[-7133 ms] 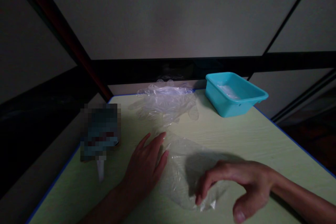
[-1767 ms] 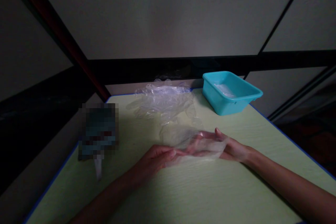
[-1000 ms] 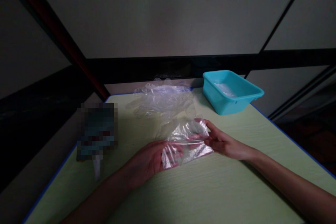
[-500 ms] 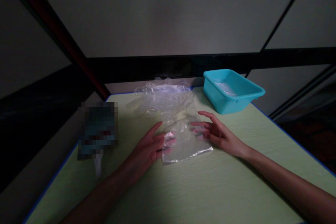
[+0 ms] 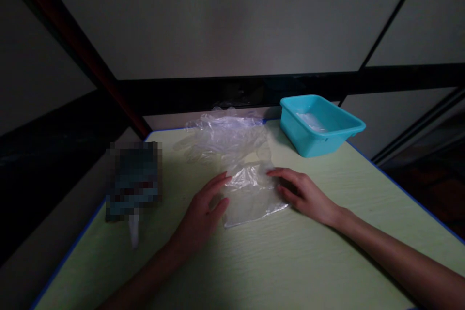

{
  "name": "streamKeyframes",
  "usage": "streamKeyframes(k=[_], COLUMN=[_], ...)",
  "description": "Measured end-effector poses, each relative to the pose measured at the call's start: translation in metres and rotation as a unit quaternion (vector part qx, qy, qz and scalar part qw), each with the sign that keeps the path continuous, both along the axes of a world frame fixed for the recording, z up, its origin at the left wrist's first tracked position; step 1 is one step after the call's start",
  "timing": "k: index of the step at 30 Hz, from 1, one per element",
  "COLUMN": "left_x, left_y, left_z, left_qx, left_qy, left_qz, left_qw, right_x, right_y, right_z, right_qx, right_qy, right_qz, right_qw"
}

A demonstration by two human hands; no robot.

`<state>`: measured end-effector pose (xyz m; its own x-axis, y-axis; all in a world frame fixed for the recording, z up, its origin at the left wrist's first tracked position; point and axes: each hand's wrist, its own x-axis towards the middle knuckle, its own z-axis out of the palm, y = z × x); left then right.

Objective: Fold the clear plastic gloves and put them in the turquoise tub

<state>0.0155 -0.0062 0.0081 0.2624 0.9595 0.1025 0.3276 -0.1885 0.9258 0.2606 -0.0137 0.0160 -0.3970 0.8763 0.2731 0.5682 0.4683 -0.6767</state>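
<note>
A thin, clear plastic glove (image 5: 250, 203) lies on the table in front of me, with its straight cuff edge towards me and a shiny crease across its middle. My left hand (image 5: 203, 210) is at its left side, fingertips on the edge, thumb and fingers apart. At the right side, my right hand (image 5: 310, 196) touches the plastic with its fingertips; its thumb and forefinger are spread. Neither hand grips the plastic. Behind lies a crumpled heap of clear plastic gloves (image 5: 221, 133), which runs up against the near piece.
A turquoise plastic basin (image 5: 316, 143) stands at the back right with something clear and whitish inside. On the left is a blurred-out package (image 5: 134, 179) with a white strip (image 5: 134, 230) below it. The pale green table (image 5: 254, 266) has a blue edge and meets panels behind.
Both hands have shifted their fingers: the left fingers have drawn together and turned over at the glove's edge, and the right fingers have curled inward. The plastic's middle now shows a crosswise fold.
</note>
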Motion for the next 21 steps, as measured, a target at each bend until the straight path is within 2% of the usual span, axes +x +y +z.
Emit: streamKeyframes(k=[5, 10, 13, 17, 21], left_x=[-0.001, -0.002, 0.0, 0.005, 0.008], left_y=[-0.001, -0.005, -0.011, -0.019, -0.022], left_z=[-0.002, -0.011, -0.011, -0.004, -0.002], left_qx=[0.075, 0.177, 0.214, 0.275, 0.281], left_qy=[0.09, 0.189, 0.247, 0.32, 0.373], left_qz=[0.016, -0.004, -0.054, -0.152, -0.213], left_qw=[0.993, 0.966, 0.944, 0.894, 0.858], right_x=[0.004, 0.005, 0.002, -0.002, -0.001], right_y=[0.003, 0.003, 0.0, -0.004, -0.004], right_z=[-0.005, -0.007, -0.004, -0.003, -0.009], right_qx=[0.052, 0.087, 0.092, 0.102, 0.105], right_qy=[-0.043, -0.11, -0.176, -0.254, -0.285], right_qz=[-0.031, -0.046, -0.012, 0.064, 0.105], right_qw=[0.997, 0.989, 0.98, 0.96, 0.947])
